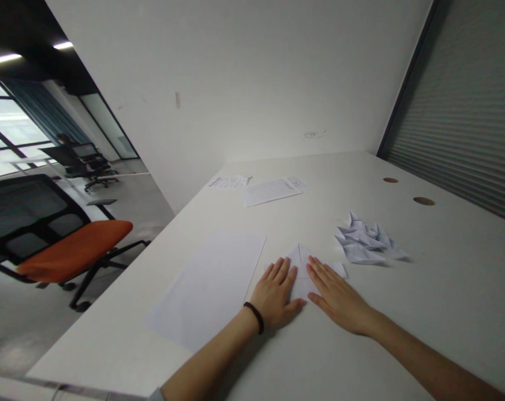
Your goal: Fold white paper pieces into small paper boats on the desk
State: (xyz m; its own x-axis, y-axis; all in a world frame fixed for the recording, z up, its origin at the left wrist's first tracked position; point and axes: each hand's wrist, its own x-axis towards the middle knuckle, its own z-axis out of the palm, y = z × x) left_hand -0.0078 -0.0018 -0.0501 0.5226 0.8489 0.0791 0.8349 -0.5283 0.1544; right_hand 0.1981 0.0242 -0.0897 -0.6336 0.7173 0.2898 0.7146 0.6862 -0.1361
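Left fingers (279,273) and right fingers (321,273) flat, a little spread, with no grip, pressing on a folded paper (301,273) between them on the surface (436,317). Danger from uneven pressure: paper sliding, crease going crooked. Just left, a flat sheet (206,289), easy to push by accident; to the right, a paper heap (363,240), within reach of a careless hand. Far away, printed pages (271,190). Open room near and right; left edge (106,287) beyond the sheet.

Your left hand (274,295) and right hand (338,296) hide much of the folded paper (303,267), and the far sheet's (271,191) words are too small to read.
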